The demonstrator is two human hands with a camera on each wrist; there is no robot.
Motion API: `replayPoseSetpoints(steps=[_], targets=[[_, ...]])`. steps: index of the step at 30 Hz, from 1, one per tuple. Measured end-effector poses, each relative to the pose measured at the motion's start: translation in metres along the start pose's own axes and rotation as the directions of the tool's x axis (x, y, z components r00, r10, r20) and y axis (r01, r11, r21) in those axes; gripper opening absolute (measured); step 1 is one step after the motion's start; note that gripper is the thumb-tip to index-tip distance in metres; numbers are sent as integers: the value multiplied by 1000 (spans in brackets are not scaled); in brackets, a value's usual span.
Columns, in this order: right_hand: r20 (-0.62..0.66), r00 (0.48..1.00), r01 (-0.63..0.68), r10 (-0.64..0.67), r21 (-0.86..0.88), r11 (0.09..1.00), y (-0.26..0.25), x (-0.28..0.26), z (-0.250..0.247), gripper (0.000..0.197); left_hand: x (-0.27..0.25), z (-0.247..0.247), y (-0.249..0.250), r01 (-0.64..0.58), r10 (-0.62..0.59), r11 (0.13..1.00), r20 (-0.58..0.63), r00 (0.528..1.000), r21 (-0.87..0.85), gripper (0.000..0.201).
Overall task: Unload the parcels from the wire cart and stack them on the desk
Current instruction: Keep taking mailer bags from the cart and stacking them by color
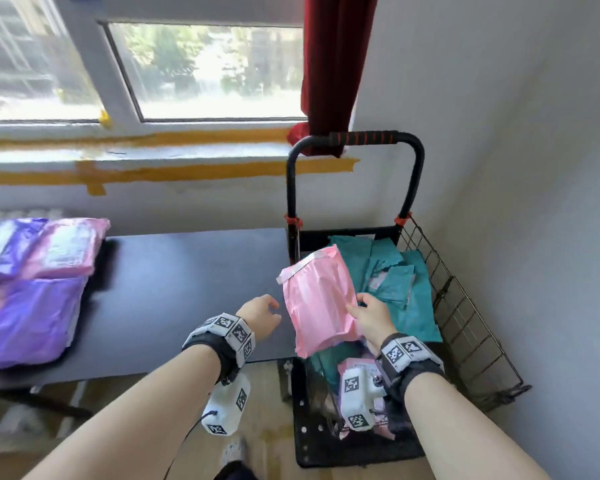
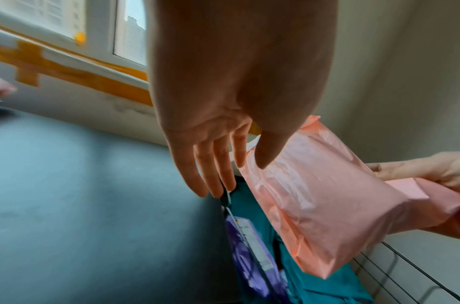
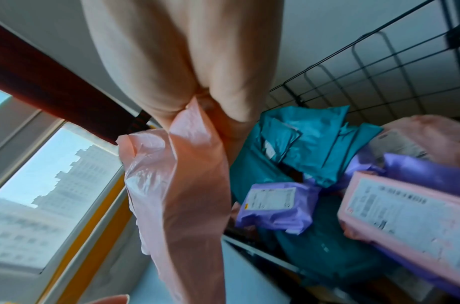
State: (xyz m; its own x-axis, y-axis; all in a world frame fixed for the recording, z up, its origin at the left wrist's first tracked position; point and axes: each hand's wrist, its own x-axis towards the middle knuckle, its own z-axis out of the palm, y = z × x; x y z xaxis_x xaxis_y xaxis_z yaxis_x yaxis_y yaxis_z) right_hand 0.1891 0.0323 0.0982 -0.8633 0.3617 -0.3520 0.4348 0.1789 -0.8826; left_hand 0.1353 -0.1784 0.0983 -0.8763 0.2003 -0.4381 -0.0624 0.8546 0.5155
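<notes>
My right hand [image 1: 368,315] grips a pink parcel [image 1: 317,299] by its right edge and holds it tilted above the left rim of the black wire cart [image 1: 465,306]. The same pink parcel [image 2: 327,205] [image 3: 176,195] shows in both wrist views. My left hand [image 1: 262,315] [image 2: 218,174] hovers over the desk's right end, fingers straight and relaxed, just left of the parcel, holding nothing. Teal parcels [image 1: 392,268], a purple parcel [image 3: 275,205] and a labelled pink parcel [image 3: 405,216] lie in the cart. Purple and pink parcels [image 1: 39,271] are stacked on the dark desk [image 1: 187,289] at its left.
The cart's black handle [image 1: 361,138] rises at the back, against the wall under a red curtain [image 1: 333,64]. A window sill with yellow tape [image 1: 187,168] runs behind the desk. A white wall stands close on the cart's right side.
</notes>
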Motion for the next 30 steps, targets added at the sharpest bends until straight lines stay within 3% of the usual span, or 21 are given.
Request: replayPoseSetpoints(steps=[8,13,19,30], targets=[[146,986,67,-75,60,996,-54,-4,142,18,-33,-77,-116,84,-87,996,-74,993,-36,42],[170,983,45,-63,107,993,-78,-13,238,19,-43,-129,-207,124,-120,992,-114,986,21,40],[170,985,2,-20,103,995,-102,-9,320,20,-37,-192,-293,173,-167,985,-208,964,12,36],[144,988,-68,62,34,997,-120,72,413,20,33,-248,-354,173,-172,985,-281,944,-20,33]])
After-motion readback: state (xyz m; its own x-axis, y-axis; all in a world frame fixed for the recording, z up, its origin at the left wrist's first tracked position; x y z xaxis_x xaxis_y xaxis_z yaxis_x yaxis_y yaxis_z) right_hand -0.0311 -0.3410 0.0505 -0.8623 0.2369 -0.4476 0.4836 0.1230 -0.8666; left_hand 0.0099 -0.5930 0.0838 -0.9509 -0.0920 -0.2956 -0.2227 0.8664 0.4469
